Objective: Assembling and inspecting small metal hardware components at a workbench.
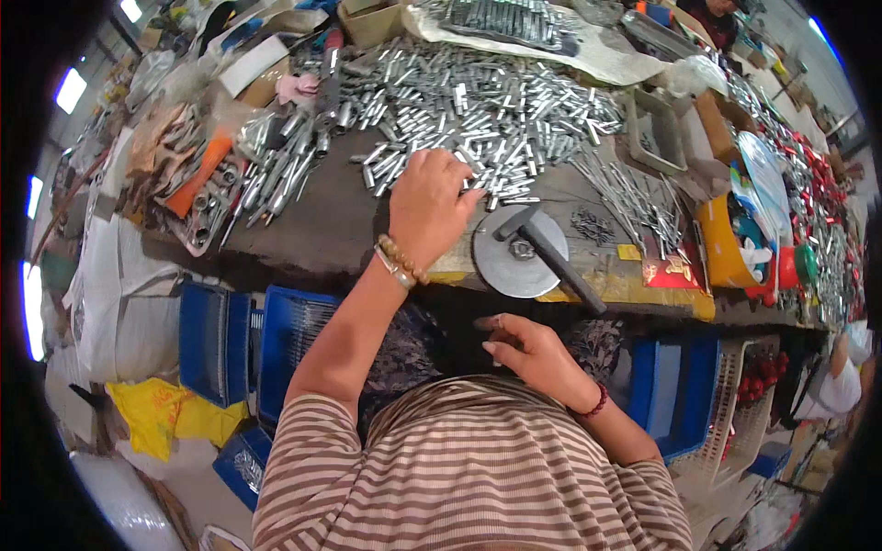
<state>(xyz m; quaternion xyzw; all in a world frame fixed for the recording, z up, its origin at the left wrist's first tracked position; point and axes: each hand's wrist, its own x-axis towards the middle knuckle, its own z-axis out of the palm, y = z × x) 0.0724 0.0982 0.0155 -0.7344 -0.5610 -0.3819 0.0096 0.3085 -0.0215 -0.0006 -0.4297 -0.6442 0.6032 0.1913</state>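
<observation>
Metal tubes (496, 119) lie in a loose heap on the bench (349, 184), just beyond the left hand (430, 202), which is at the heap's near edge with its fingers bent; whether it grips a tube cannot be told. The right hand (533, 354), half curled, is nearer the body than the bench edge, and I cannot tell if it holds anything. A hammer (562, 266) lies across a round metal plate (496, 274) right of the left hand, its handle end near the bench edge beyond the right hand; raising that hand carelessly could knock the hammer off. A hasty sweep by the left hand could set tubes rolling. Well right of it, a grey tray (636, 124) holds small dark pieces and a yellow container (721, 243) white and teal items. Left of its forearm, a blue crate (274, 340) holds slim metal pieces; right of the right hand, a beige basket (730, 404) holds red parts
</observation>
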